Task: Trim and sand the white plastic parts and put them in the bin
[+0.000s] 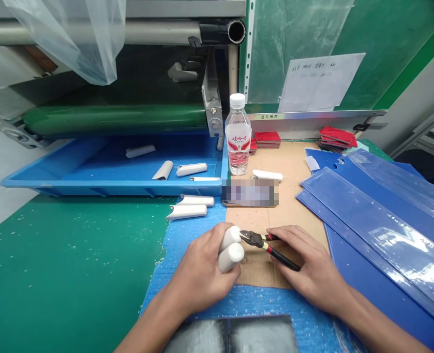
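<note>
My left hand (202, 269) is closed around two white plastic parts (230, 247), their rounded ends sticking out toward the right. My right hand (305, 267) grips small cutting pliers (266, 243) with black and red handles. The jaws of the pliers touch the upper white part. Both hands hover over a brown cardboard sheet (293, 196) on the bench. Two more white parts (189, 206) lie just beyond my left hand.
A blue tray (102, 184) at the back left holds several white parts. A water bottle (238, 135) stands behind the cardboard, with one white part (267, 175) beside it. Red cards (336, 138) are stacked at the back. Blue plastic sheets (382, 215) lie on the right.
</note>
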Tool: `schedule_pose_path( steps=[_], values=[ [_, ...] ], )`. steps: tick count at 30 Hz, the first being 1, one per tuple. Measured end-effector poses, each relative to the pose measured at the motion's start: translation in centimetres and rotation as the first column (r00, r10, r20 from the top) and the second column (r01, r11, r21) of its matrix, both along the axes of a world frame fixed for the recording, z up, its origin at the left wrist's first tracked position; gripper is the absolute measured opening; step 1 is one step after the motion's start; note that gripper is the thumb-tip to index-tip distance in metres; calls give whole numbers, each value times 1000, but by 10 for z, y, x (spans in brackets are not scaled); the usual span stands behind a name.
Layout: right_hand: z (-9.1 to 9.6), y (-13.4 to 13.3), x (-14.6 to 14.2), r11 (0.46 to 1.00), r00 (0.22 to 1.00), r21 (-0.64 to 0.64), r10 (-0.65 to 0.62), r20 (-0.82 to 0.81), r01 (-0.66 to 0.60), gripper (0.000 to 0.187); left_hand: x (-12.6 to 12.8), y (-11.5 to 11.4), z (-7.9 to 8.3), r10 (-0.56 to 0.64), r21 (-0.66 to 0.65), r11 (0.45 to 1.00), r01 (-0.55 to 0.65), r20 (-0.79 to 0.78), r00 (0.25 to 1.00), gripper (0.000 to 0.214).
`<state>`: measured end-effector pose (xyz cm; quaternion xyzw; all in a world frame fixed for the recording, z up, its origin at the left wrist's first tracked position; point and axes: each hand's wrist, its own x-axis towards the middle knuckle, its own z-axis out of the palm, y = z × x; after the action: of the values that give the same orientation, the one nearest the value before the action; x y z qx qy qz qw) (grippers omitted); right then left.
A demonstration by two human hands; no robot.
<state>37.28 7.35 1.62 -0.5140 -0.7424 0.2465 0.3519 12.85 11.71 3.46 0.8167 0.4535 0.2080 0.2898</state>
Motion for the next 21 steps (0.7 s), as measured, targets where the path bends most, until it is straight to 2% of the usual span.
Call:
schedule_pose_path(
  steps=[6,12,18,21],
  values=[
    [-1,-2,-1,999,998,36,22,-52,-20,42,4,-4,3,-65,-65,996,62,-49,997,35],
    [1,-2,0,1000,996,24,19,-92,-17,30,5,-2,3,-82,-86,993,76,-75,994,33],
    [4,-3,-4,998,983,-43,39,-177,-47,29,1,-4,-1,-66,-14,998,66,-8,998,69],
    [5,-4,-6,995,978,-62,67,-195,-81,35,0,-5,-1,-105,11,994,105,13,994,65]
  ],
)
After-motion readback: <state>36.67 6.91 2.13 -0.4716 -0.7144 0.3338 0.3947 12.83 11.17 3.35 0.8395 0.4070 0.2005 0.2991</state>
